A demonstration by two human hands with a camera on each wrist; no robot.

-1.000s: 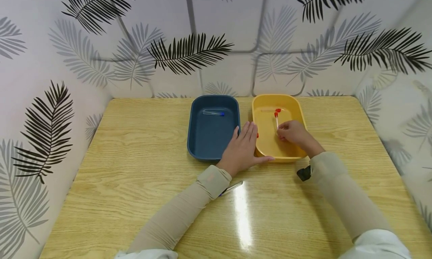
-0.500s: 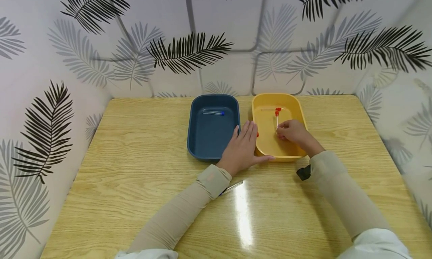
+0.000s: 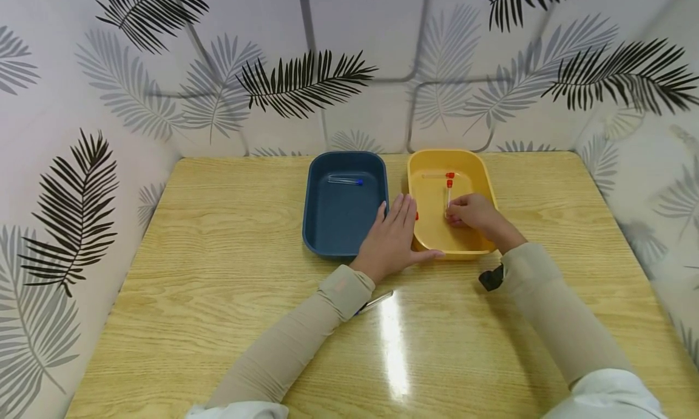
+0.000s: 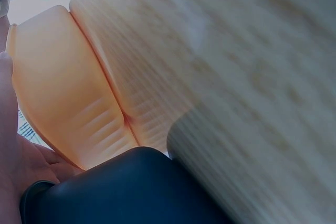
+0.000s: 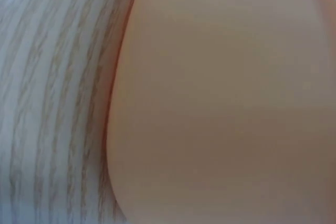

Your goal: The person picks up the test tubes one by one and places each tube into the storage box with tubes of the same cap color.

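In the head view, my right hand (image 3: 471,214) reaches into the yellow tray (image 3: 490,179) and pinches the lower end of a clear test tube with a red cap (image 3: 449,191). Another red-capped test tube (image 3: 437,176) lies flat near the tray's back wall. A third red cap (image 3: 417,216) peeks out beside my left fingers. My left hand (image 3: 389,240) lies with straight fingers over the gap between the two trays, thumb along the yellow tray's front rim. In the left wrist view, that hand (image 4: 13,177) is at the rims of both trays.
The dark blue tray (image 3: 307,213) stands left of the yellow one and holds a blue-capped test tube (image 3: 345,181). Another blue-capped tube (image 3: 378,301) lies on the wooden table (image 3: 218,267), partly under my left forearm. A patterned wall (image 3: 371,122) rises behind the table.
The pinched test tube has swung slightly, its red cap drifting a little to the right. My left hand keeps its place on the trays.
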